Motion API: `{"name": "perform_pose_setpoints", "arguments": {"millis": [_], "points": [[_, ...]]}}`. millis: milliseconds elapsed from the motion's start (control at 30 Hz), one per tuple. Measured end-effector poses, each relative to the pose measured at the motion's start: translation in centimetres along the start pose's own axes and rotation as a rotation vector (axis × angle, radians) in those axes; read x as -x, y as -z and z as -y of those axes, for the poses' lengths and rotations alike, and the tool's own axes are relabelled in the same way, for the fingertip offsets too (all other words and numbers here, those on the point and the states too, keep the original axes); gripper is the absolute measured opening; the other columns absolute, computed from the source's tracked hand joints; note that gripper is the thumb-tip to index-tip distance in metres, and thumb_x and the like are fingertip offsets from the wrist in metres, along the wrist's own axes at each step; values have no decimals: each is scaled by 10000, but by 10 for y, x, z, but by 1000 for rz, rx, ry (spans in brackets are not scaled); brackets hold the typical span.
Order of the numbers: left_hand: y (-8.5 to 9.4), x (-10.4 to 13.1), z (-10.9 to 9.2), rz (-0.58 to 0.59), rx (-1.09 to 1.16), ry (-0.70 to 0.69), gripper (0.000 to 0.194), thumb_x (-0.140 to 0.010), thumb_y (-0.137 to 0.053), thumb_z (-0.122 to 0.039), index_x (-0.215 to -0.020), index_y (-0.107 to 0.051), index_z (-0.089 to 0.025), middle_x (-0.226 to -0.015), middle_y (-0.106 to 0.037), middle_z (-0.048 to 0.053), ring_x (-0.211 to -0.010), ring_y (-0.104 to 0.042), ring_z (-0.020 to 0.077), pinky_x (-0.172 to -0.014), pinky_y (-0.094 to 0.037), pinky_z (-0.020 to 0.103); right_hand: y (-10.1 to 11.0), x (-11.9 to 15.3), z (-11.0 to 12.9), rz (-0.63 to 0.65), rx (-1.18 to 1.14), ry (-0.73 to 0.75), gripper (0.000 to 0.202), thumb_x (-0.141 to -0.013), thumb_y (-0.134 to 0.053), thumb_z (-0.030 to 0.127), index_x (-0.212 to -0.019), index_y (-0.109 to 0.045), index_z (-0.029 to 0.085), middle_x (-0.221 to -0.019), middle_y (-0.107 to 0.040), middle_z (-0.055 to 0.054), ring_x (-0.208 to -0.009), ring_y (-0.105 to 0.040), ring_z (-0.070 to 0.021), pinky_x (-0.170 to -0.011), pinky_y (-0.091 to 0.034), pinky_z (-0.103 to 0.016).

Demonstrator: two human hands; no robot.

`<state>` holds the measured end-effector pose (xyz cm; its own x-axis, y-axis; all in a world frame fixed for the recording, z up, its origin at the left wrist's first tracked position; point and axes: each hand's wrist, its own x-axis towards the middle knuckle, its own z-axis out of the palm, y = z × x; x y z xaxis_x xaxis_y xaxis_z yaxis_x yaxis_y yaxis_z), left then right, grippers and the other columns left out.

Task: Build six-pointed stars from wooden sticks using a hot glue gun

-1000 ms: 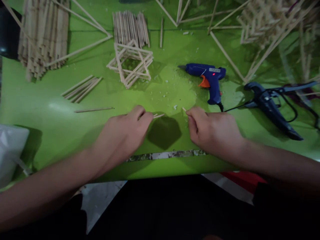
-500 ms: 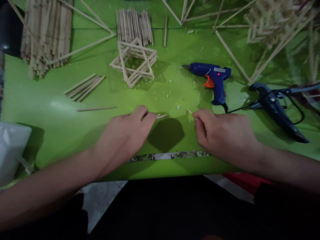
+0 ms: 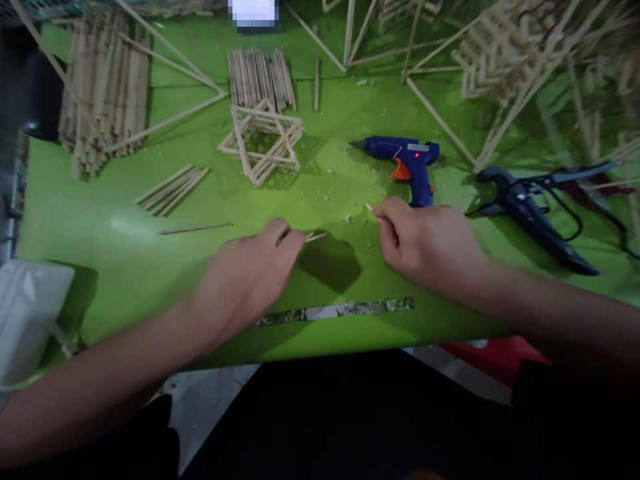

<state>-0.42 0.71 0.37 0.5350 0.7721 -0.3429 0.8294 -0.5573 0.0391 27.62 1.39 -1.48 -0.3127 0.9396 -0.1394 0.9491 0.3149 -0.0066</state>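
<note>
My left hand is closed on thin wooden sticks, whose pale tips poke out past the fingers. Facing it across a short gap, my right hand pinches another wooden stick; only its tip shows. Just beyond my right hand lies a blue glue gun with an orange trigger and a lit red light, its nozzle pointing left. A star-shaped frame of glued sticks rests behind my left hand. Several loose sticks and one single dark-tipped stick lie to the left.
Bundles of sticks stand at the back, a large one and a shorter one. Dark-handled cutters lie at right, with stick frames behind. A white box-like object is at left. Glue crumbs dot the green table.
The view has shifted, so things on the table appear a little lower and further left or right. My right hand has moved slightly away from me, nearer the glue gun. Both grips are unchanged.
</note>
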Motion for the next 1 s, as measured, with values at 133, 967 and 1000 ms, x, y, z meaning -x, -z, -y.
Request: {"name": "perform_pose_setpoints", "arguments": {"millis": [133,967,1000], "points": [[1,1,1,8,16,-13,440,-1162,-394,-60,-1380,-775,-86,-1238,-774,161,-610,-614,132,-516,-418,279,5,14,4,0,-3,12,363,-1074,-452,294,-1000,-781,160,-604,-592,-42,-516,-275,-148,-623,-161,-357],[6,0,-2,41,-23,-8,426,-1154,-428,-55,-1418,-761,-88,-1296,-771,181,-669,-664,171,-543,-447,304,-1,8,-2,-166,-141,64,397,-1121,-440,340,-1170,-789,158,-629,-655,-31,-527,-463,-187,-597,-244,-354],[6,0,-1,41,-26,-12,427,-1153,-423,-58,-1411,-762,-85,-1289,-769,185,-670,-667,177,-545,-452,309,0,9,-3,-172,-165,80,404,-1123,-444,345,-1178,-795,152,-626,-660,-29,-528,-484,-190,-595,-249,-353]]}}
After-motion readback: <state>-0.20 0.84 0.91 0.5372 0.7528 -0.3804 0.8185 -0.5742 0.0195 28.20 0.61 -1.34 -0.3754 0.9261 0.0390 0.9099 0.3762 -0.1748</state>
